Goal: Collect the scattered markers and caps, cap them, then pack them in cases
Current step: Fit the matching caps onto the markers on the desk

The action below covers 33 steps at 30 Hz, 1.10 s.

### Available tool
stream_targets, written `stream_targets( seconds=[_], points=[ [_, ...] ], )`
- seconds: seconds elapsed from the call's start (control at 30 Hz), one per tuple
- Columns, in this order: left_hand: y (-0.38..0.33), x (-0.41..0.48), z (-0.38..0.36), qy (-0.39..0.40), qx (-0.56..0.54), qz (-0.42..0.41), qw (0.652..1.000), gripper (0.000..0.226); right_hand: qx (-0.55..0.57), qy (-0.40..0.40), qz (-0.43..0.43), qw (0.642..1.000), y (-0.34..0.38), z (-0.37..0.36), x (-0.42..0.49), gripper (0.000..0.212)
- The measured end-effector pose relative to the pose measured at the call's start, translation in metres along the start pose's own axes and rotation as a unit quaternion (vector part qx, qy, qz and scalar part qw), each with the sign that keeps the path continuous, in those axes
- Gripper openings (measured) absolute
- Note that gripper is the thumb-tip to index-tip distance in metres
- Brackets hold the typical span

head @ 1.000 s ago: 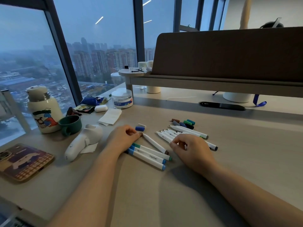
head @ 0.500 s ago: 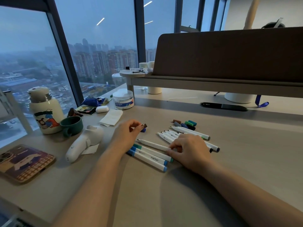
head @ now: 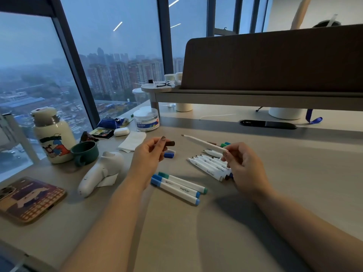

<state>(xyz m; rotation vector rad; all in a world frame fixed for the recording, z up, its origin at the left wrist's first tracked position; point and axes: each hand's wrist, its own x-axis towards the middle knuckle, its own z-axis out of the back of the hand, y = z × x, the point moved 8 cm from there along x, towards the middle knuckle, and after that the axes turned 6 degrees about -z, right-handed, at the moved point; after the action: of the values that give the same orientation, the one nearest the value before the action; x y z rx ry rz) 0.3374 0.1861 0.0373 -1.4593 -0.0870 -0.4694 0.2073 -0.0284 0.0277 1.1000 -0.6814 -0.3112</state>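
Markers lay in two lots on the desk [head: 275, 183].

- Left hand [head: 149, 154]: raised over the desk's middle, with thumb and fingers pinched on a brown cap [head: 170, 143].
- Right hand [head: 243, 167]: fingers curled round the tail of one uncapped marker [head: 204, 143]. It was held off the desk with its tip toward the brown cap, the two apart.
- Blue cap [head: 169, 155]: lay on the desk just below the left fingers.
- Capped trio [head: 176, 188]: side by side toward the near edge, between the forearms.
- Uncapped row [head: 208, 166]: side by side under the right hand, tips toward the left edge.
- Loose caps [head: 225, 144]: green and teal, just behind the held marker.
- Left edge: flask [head: 53, 138], mug [head: 85, 152] and phone [head: 29, 199].
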Motion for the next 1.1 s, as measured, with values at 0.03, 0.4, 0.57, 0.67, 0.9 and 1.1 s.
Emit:
stream_targets(
  seconds=[0.03, 0.4, 0.57, 0.67, 0.9, 1.1],
  points=[
    [0.001, 0.000, 0.000, -0.001, -0.005, 0.004, 1.000, 0.014, 0.014, 0.004, -0.001, 1.000, 0.000, 0.000, 0.000, 0.017],
    [-0.001, -0.001, -0.005, 0.030, 0.008, -0.016, 0.999, 0.021, 0.061, 0.024, -0.008, 0.998, 0.002, -0.001, -0.001, 0.011],
    [-0.005, -0.003, -0.013, 0.069, 0.039, -0.051, 0.996, 0.021, 0.039, 0.030, 0.011, 0.999, 0.006, -0.004, -0.003, 0.017],
    [-0.003, -0.003, -0.020, 0.093, 0.053, -0.055, 0.993, 0.021, 0.040, 0.015, 0.033, 0.999, 0.015, -0.004, -0.008, 0.020],
    [0.006, -0.008, -0.033, 0.118, 0.108, -0.027, 0.987, 0.026, 0.029, -0.008, 0.149, 0.988, 0.046, -0.009, -0.025, 0.015],
    [-0.001, -0.008, -0.032, 0.111, 0.131, -0.054, 0.984, 0.024, 0.040, -0.017, 0.149, 0.988, 0.045, -0.004, -0.024, 0.012]
  ],
)
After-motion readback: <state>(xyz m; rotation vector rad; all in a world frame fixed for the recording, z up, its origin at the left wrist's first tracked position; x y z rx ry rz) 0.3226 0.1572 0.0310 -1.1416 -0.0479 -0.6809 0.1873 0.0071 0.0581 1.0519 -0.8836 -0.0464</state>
